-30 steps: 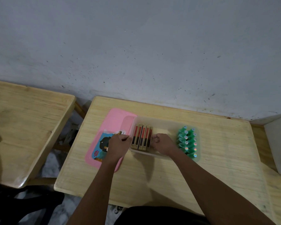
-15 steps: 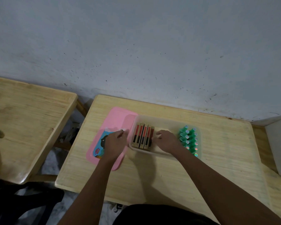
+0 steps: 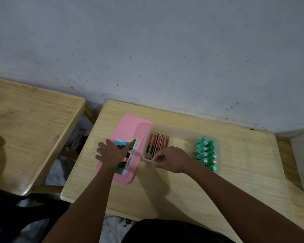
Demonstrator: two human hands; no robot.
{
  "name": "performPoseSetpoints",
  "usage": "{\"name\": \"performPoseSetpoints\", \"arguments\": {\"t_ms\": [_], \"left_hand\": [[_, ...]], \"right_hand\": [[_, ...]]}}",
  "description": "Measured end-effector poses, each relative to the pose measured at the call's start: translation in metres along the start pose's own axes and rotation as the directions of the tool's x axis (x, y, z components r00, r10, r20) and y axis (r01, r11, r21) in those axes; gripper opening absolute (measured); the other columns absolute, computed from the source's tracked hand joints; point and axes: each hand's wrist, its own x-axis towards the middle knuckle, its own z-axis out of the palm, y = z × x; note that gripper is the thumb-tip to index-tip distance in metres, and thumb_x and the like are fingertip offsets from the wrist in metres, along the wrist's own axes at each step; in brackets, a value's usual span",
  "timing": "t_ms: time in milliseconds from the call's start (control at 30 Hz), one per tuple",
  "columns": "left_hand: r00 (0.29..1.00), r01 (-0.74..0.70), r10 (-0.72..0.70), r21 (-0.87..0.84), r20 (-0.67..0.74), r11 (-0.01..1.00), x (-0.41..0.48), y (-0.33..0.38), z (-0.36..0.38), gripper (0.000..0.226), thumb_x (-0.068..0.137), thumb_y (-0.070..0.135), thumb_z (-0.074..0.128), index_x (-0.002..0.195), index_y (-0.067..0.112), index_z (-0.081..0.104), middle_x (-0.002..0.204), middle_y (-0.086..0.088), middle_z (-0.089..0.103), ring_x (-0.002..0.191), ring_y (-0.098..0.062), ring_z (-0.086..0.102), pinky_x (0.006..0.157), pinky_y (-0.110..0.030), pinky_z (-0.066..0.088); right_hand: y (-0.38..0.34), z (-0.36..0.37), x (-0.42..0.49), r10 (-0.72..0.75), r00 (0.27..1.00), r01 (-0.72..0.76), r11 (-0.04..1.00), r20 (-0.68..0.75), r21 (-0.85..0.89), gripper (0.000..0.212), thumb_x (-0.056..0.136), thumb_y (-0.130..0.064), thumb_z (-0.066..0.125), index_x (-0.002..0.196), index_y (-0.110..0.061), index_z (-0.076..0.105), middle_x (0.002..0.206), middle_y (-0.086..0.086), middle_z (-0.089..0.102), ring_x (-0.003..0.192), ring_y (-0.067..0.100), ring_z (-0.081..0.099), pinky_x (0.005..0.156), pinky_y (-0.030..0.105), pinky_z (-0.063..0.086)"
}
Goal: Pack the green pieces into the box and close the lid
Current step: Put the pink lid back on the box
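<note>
- Steadying the box (image 3: 174,131) falls to the right hand (image 3: 171,159). Its thumb and fingers pinch the near rim close to the box's left corner. This hold likely keeps the light, translucent box from sliding on the table (image 3: 182,193).
- Left hand (image 3: 111,153) lies palm down on the pink lid (image 3: 128,127) with fingers straight and spread. It presses on the lid and grips nothing. Flat contact of this kind suits sliding the lid or pinning it before a lift.
- Green pieces (image 3: 206,153) stand in two tight rows at the right end of the box, caps upward. No green piece lies loose on the table in view, so the packing step appears complete.
- Red-and-brown slats (image 3: 156,144) stand on edge in a row at the left end of the box. A bare stretch of floor separates them from the green pieces.
- Lid lies flat on the table just left of the box, printed label (image 3: 130,153) facing up and partly covered by the left hand. Its right edge meets the box's left end. Whether it touches the box or runs under it cannot be told through the cloudy wall.
- Remaining step, as judged: raise the lid, bring it over the box and press it down. The pinch on the rim must release first, or the lid seats on the fingers.
</note>
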Motion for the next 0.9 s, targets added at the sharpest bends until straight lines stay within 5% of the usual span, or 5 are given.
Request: {"name": "performPoseSetpoints", "arguments": {"t_ms": [400,533,733,833,900], "left_hand": [[0.980,0.148,-0.183,-0.333,-0.078,0.931,0.005,0.009,-0.008,0.046,0.085,0.032,0.058,0.120,0.006,0.045,0.124,-0.021,0.050,0.116,-0.040,0.046,0.101,-0.051,0.035],[0.975,0.032,-0.133,-0.482,-0.178,0.876,-0.010,0.019,-0.026,0.027,0.092,0.022,0.048,0.113,0.007,0.049,0.107,-0.021,0.064,0.104,-0.038,0.056,0.103,-0.047,0.028],[0.882,-0.267,0.071,-0.368,-0.466,0.891,-0.033,0.038,-0.054,0.017,0.095,0.025,0.049,0.104,0.011,0.052,0.100,-0.019,0.066,0.095,-0.038,0.059,0.099,-0.048,0.031],[0.792,-0.422,0.205,-0.274,-0.575,0.864,-0.039,0.043,-0.073,0.020,0.096,0.032,0.046,0.102,0.014,0.050,0.098,-0.016,0.062,0.094,-0.037,0.059,0.094,-0.058,0.042],[0.716,-0.521,0.299,-0.197,-0.631,0.830,-0.046,0.051,-0.090,0.022,0.097,0.035,0.045,0.098,0.015,0.051,0.091,-0.007,0.058,0.089,-0.029,0.057,0.094,-0.056,0.043]], "right_hand": [[-0.001,0.006,0.000,-0.006,0.998,0.000,0.995,-0.063,-0.096,0.028,0.089,-0.046,0.062,0.111,-0.029,0.067,0.111,-0.005,0.068,0.099,0.017,0.061,0.073,0.030,0.039],[0.000,0.008,-0.003,-0.003,0.997,-0.004,0.996,-0.082,-0.085,0.028,0.090,-0.047,0.060,0.112,-0.031,0.066,0.114,-0.007,0.068,0.101,0.017,0.062,0.075,0.030,0.042],[0.002,0.010,-0.014,-0.005,0.995,-0.002,0.997,-0.098,-0.075,0.029,0.093,-0.046,0.056,0.118,-0.036,0.065,0.124,-0.011,0.063,0.109,0.013,0.059,0.083,0.031,0.044],[0.005,-0.001,-0.030,0.054,0.952,-0.024,0.994,-0.301,0.103,0.030,0.095,-0.047,0.051,0.118,-0.034,0.066,0.118,-0.011,0.065,0.102,0.010,0.061,0.084,0.031,0.048],[0.010,-0.016,-0.041,0.148,0.808,0.012,0.964,-0.571,0.267,0.030,0.095,-0.044,0.052,0.117,-0.029,0.066,0.113,-0.008,0.065,0.094,0.006,0.061,0.082,0.032,0.052]]}}
